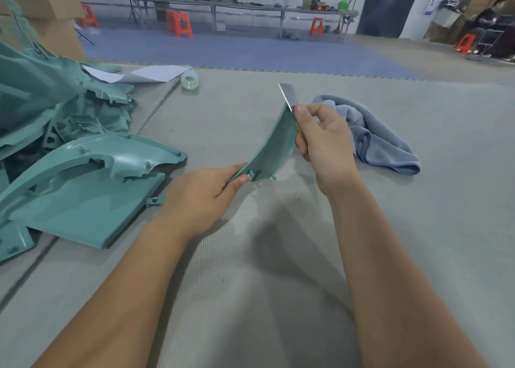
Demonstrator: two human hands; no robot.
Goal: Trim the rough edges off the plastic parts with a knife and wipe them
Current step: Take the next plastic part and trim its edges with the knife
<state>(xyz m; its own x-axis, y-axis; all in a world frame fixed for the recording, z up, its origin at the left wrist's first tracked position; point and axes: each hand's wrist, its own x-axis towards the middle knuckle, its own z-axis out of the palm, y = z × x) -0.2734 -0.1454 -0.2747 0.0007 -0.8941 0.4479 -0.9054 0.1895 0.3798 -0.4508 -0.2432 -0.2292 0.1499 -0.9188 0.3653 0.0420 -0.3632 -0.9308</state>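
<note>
Two bare hands are at work above a grey padded work surface. Left hand grips the near, lower end of a curved teal plastic part, thumb on the upper face and fingers curled beneath; two small pegs project from the part just beside that thumb. Part is held clear of the surface, rising away from the person to a narrow tip. Right hand is closed round the handle of a knife, of which only a sliver of yellow shows between the fingers; the thumb lies along the bare metal blade. Blade points up and away, its edge lying against the upper right edge of the part near the tip. Grey-blue cloth lies bunched on the surface just behind and to the right of the right hand, apart from it. Pile of larger teal plastic parts occupies the left side of the surface, well apart from both hands. Sheet of white paper lies at the far left edge of the surface, with a roll of clear tape on its side just beside it. Background shows long benches, orange stools and stacked cardboard boxes.
</note>
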